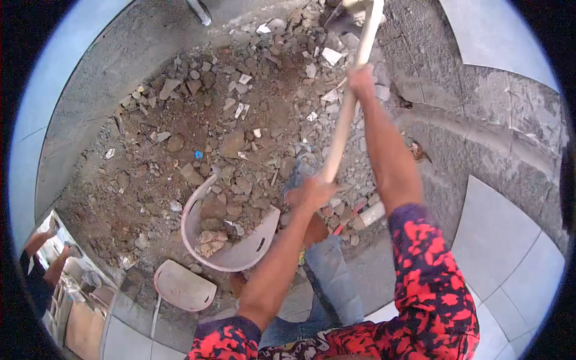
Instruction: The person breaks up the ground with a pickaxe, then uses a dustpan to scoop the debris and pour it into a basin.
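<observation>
Both my hands grip a long pale wooden tool handle [347, 114] that slants up toward the top of the view. My left hand [309, 195] holds its lower end, just right of a pinkish-white basin [240, 255]. My right hand [362, 79] grasps the handle higher up. The tool's head [342, 15] shows at the top edge, over the rubble. The basin lies tilted on the rubble with stones and dirt inside. My jeans-clad leg [327, 270] stands beside it.
Broken stone and brown dirt rubble [210, 126] fills a pit edged by rough concrete [480, 138]. A second pale basin [183, 287] lies lower left. Smooth tiles [510, 240] flank the right. A short pale pipe piece [372, 214] sits near my leg.
</observation>
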